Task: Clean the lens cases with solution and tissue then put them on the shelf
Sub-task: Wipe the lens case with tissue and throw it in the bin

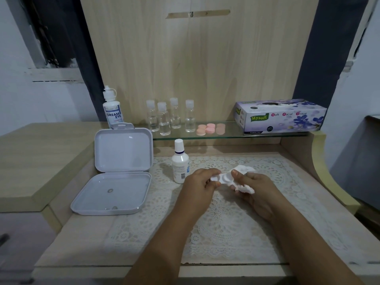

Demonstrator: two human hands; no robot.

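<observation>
A white double-well lens case (223,178) is held above the lace mat between both hands. My left hand (200,185) pinches its left end. My right hand (254,189) grips a crumpled white tissue (243,187) and presses it against the case's right side, thumb on top. A white solution bottle (180,163) with a white cap stands just left of my hands. On the glass shelf (230,135) lie several pink lens-case caps (210,128).
An open white plastic box (117,173) lies at the left with small bits in its tray. On the shelf stand a Dream Eye bottle (113,112), several small clear bottles (170,117) and a purple tissue box (280,116). A lace mat (226,219) covers the desk.
</observation>
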